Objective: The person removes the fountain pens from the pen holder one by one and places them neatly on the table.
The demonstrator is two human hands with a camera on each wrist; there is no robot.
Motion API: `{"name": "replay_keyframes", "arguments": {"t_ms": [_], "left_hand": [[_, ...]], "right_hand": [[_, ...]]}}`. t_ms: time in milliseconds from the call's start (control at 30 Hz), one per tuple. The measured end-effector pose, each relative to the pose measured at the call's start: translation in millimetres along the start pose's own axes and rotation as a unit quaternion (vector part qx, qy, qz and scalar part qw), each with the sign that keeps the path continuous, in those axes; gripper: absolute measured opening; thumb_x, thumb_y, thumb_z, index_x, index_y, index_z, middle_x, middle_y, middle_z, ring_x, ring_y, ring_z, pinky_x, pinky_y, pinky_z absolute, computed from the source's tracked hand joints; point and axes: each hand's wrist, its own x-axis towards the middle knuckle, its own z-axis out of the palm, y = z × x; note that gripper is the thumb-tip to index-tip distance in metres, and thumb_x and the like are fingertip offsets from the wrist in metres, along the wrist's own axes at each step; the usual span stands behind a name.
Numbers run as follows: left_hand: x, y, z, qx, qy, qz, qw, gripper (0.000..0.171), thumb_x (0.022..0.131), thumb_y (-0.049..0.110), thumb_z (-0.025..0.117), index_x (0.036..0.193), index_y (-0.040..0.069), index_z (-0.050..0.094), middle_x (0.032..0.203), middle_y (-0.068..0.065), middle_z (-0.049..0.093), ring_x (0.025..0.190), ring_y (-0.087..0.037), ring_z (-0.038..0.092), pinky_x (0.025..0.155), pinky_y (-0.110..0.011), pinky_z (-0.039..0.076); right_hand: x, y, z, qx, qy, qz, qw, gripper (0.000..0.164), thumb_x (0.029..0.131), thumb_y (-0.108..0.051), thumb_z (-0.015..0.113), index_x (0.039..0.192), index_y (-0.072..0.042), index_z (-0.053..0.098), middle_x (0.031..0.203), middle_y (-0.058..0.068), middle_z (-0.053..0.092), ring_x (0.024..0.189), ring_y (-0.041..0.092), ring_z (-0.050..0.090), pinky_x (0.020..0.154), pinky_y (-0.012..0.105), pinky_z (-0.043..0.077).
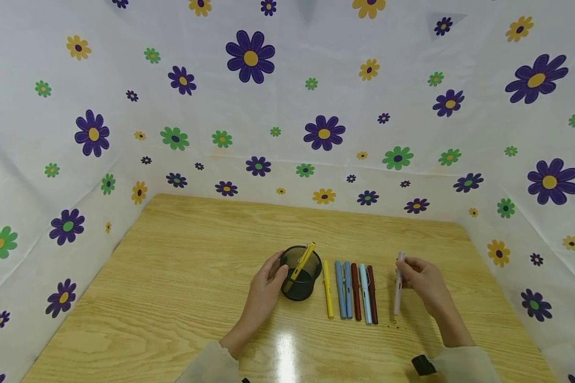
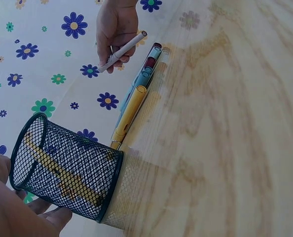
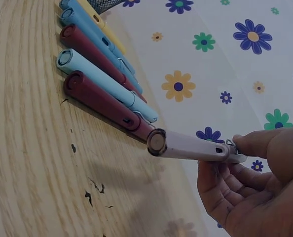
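Note:
My left hand [image 1: 263, 290] grips the side of a black mesh pen holder [image 1: 297, 293], fingers and thumb about its wall. One yellow pen [image 1: 303, 260] leans inside the holder, its capped end above the rim. At the right, my right hand [image 1: 426, 282] pinches a pale pink pen [image 1: 397, 298] near its clip end, above the table. Between the hands lies a row of pens: a yellow pen [image 1: 328, 292], two blue pens [image 1: 341, 292], a dark red pen [image 1: 356, 292], a light blue pen [image 1: 366, 298] and another dark red pen [image 1: 373, 303].
The wooden table [image 1: 182, 276] is bounded at the back and sides by a white cloth [image 1: 287, 106] printed with flowers. Small dark marks [image 3: 90, 197] dot the wood near the right hand.

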Motion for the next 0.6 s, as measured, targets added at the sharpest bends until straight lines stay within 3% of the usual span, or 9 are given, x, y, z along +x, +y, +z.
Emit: {"name": "replay_keyframes", "arguments": {"t_ms": [267,600], "left_hand": [[-0.8,1.5,0.4,0.002,0.004,-0.004,1.0,0.051,0.109,0.029,0.057,0.155,0.008,0.048,0.152,-0.021,0.05,0.141,-0.033,0.048,0.114,-0.049,0.041],[-0.3,-0.7,-0.1,0.005,0.002,0.003,1.0,0.05,0.11,0.028,0.056,0.155,0.007,0.047,0.153,-0.022,0.049,0.141,-0.035,0.047,0.114,-0.051,0.041]], "right_hand": [[1.1,3.7,6.2,-0.015,-0.004,-0.003,1.0,0.052,0.11,-0.02,0.055,0.142,0.019,0.046,0.109,0.023,0.067,0.086,0.015,0.066,0.074,0.028,0.06],[3.8,9.7,14.0,-0.063,-0.011,0.006,0.998,0.055,0.109,-0.02,0.057,0.14,0.023,0.044,0.11,0.025,0.065,0.084,0.021,0.069,0.071,0.031,0.061]]}}
